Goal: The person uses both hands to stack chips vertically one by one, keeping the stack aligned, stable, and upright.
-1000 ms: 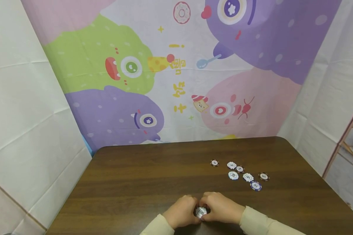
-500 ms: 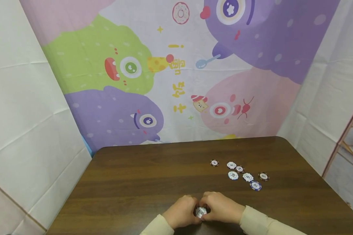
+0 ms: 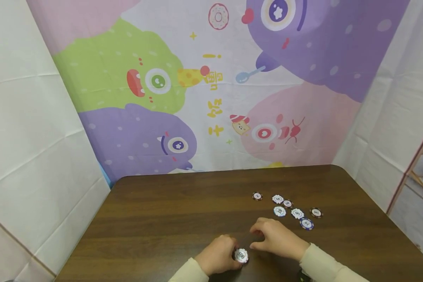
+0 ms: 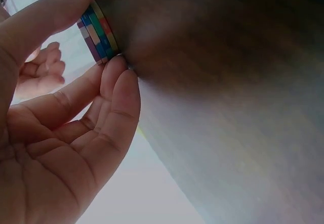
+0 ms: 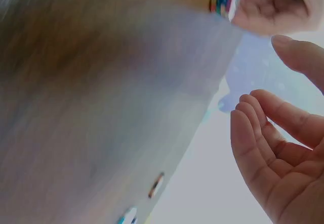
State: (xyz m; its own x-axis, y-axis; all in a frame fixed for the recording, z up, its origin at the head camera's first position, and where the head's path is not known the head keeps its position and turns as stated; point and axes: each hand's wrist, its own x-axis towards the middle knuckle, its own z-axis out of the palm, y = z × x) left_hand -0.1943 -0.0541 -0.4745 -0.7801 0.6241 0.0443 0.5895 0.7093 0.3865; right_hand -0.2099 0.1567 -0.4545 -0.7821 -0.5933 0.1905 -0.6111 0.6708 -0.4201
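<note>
A short stack of poker chips (image 3: 241, 255), a white one marked 500 on top, stands near the front of the brown table (image 3: 155, 227). My left hand (image 3: 218, 254) holds it from the left. In the left wrist view the stack (image 4: 98, 29) shows several layers with coloured edges, between the thumb and fingertips. To the right of the stack and apart from it is my right hand (image 3: 280, 239). Its fingers are loosely bent, with a gap between thumb and fingertips and nothing in it, as the right wrist view of that hand (image 5: 278, 158) also shows.
Several loose chips lie flat beyond my right hand, among them a blue-edged 10 chip (image 3: 306, 223), a white 5 chip (image 3: 297, 213) and a dark-edged chip (image 3: 257, 196) farther left. A cartoon-printed cloth (image 3: 218, 94) hangs behind the table's far edge.
My right hand has let go of the stack and moved right and slightly away from me. The left hand has stayed on the stack, and the loose chips have not moved.
</note>
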